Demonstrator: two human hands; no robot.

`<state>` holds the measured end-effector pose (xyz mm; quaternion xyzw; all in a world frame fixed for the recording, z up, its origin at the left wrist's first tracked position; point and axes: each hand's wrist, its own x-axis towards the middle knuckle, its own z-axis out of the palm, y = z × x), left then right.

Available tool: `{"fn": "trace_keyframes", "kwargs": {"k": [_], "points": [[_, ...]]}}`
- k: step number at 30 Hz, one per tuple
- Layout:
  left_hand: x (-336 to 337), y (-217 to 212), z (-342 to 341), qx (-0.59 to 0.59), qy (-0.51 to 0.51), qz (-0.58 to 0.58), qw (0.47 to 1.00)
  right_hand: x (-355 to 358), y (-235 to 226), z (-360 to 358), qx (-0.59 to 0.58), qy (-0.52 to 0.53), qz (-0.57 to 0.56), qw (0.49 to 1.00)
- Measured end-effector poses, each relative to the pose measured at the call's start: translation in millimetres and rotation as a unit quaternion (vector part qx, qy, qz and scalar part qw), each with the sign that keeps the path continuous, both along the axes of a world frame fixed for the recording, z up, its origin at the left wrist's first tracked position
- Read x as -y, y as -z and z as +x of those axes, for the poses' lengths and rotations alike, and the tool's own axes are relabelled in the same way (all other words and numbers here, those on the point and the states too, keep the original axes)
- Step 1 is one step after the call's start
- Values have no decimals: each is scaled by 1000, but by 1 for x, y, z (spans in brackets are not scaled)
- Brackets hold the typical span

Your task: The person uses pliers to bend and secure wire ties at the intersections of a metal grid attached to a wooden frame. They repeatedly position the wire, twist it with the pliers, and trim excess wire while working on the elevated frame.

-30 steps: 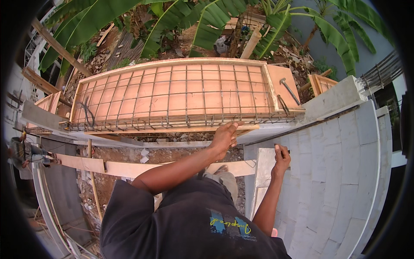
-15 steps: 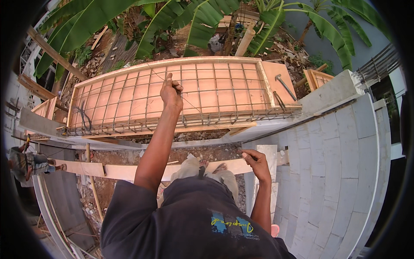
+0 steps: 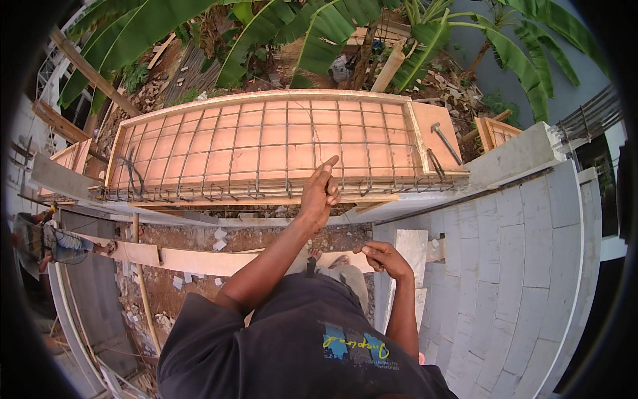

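Note:
My left hand (image 3: 321, 197) is over the near edge of a rebar mesh (image 3: 286, 139), fingers mostly curled and the index pointing forward. A thin wire (image 3: 315, 133) curves over the mesh toward its fingertips and appears pinched there. The mesh of crossed bars lies inside a shallow wooden form (image 3: 259, 97) with an orange-brown plywood bottom. Nearer to me and to the right, my right hand (image 3: 387, 259) is closed with thumb and index together; whatever it holds is too small to make out.
A hammer (image 3: 446, 144) lies on the form's right end beside dark-handled pincers (image 3: 436, 163). Dark bent wires (image 3: 130, 174) hang at the left end. A plank (image 3: 199, 261) crosses rubble under my feet. A grey block wall (image 3: 492, 266) stands right; another person (image 3: 50, 243) is far left.
My left hand has come down and right, from above the mesh to its near edge. My right hand has shifted slightly left and lower. The view has tilted a little.

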<state>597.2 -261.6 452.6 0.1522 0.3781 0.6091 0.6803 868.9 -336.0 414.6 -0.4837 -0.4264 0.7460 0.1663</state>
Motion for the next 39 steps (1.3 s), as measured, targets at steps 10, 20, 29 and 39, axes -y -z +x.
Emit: {"fn": "trace_keyframes", "kwargs": {"k": [10,20,29,39], "points": [[-17,38,18,-149,136,-70,977,-10,-66,-4,-96,-190,63,975],[-22,27,32,-194,148,-64,968,-20,-34,29,-203,180,76,959],[-17,4,46,-140,160,-54,976,-23,33,30,170,343,61,922],[-21,1,39,-54,137,-66,987,-11,44,-3,398,-67,163,900]]}}
